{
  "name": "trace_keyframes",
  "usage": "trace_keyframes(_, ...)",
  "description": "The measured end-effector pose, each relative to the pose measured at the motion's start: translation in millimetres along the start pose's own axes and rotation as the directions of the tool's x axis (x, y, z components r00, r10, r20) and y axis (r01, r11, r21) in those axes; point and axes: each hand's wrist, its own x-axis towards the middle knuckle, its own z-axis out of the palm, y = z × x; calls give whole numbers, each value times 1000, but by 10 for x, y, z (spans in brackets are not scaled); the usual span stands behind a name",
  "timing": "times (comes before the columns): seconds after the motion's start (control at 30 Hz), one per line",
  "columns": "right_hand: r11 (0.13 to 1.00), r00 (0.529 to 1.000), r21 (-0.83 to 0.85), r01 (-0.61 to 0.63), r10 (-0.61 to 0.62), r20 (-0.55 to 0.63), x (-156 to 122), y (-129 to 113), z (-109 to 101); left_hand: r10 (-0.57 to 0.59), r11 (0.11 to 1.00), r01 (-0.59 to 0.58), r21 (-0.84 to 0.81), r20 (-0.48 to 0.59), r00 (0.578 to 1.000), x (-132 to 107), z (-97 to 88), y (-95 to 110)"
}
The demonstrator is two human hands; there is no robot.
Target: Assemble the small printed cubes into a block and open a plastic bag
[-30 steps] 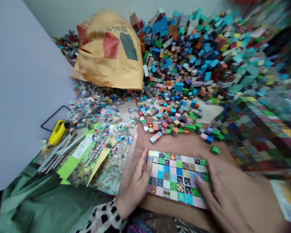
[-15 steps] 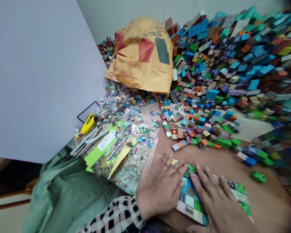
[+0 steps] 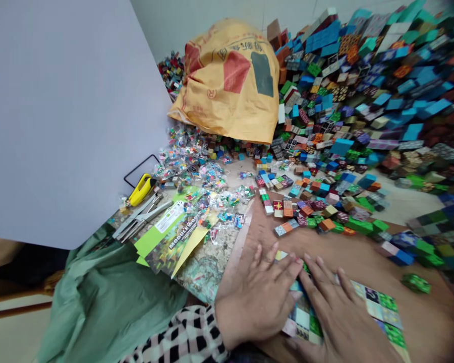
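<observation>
A flat panel of small patterned blocks [image 3: 388, 318], in green, blue and white, lies on the brown board at the lower right. My left hand [image 3: 259, 295] rests on its left end, palm down with fingers stretched out. Over its middle lies my right hand [image 3: 335, 312], also flat with the fingers spread. The fingertips of both hands nearly meet near the far edge. Much of the panel's surface is hidden beneath them. Just beyond the hands sits a row of loose blocks [image 3: 286, 227], and a lone green block [image 3: 416, 283] stands to the right.
A large heap of coloured blocks [image 3: 386, 106] fills the back right, beside a yellow cloth bag [image 3: 230, 116]. Small clear packets [image 3: 210, 176] are scattered at centre. Printed green cards [image 3: 166, 234], scissors [image 3: 147, 217] and a yellow-handled cutter [image 3: 140, 190] lie at left.
My left hand has slid right, further over the panel and closer to my right hand. Both hands stay flat. The whole view has shifted slightly.
</observation>
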Motion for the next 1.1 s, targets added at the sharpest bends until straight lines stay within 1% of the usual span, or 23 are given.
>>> trace_keyframes(0.17, 1000, 1000, 15, -2, 2, -11, 19, -11, 1, -7, 1000, 7, -7, 26, 1000, 7, 26, -30)
trace_keyframes(0.4, 1000, 999, 21, -15, 15, -31, 56, -30, -24, 25, 1000, -26, -13, -28, 999, 9, 109, -92)
trace_keyframes(0.77, 999, 999, 44, -31, 31, -19, 64, -32, -28, 51, 997, -54, -58, -63, 997, -3, 138, -149)
trace_keyframes(1.1, 998, 999, 60, -29, 30, -20, 59, -27, -37, 46, 996, -51, -70, -60, 997, -3, 109, -142)
